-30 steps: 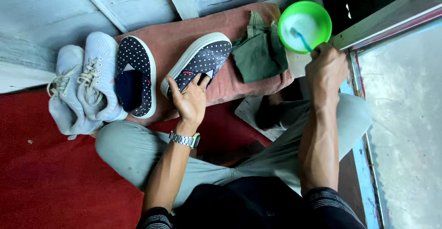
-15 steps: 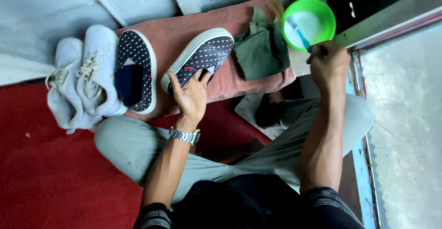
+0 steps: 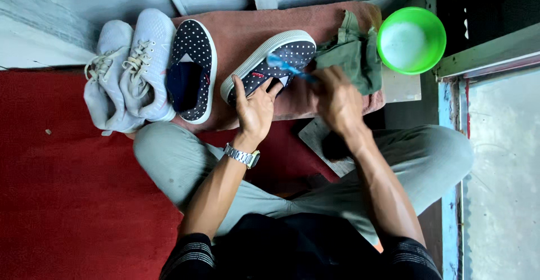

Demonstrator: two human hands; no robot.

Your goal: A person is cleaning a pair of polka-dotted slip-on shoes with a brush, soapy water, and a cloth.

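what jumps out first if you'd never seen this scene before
Probably the bright green bowl of whitish liquid at the top right, vivid against the dull wood. Next, mid-frame, the left hand steadies a dark polka-dot slip-on shoe on a reddish towel while the right hand brings a blue brush over it. Its mate and two pale grey sneakers line up to the left.

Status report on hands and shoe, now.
Left hand steadies dark polka-dot slip-on shoe. Right hand holds blue toothbrush on it. Nothing blocking.
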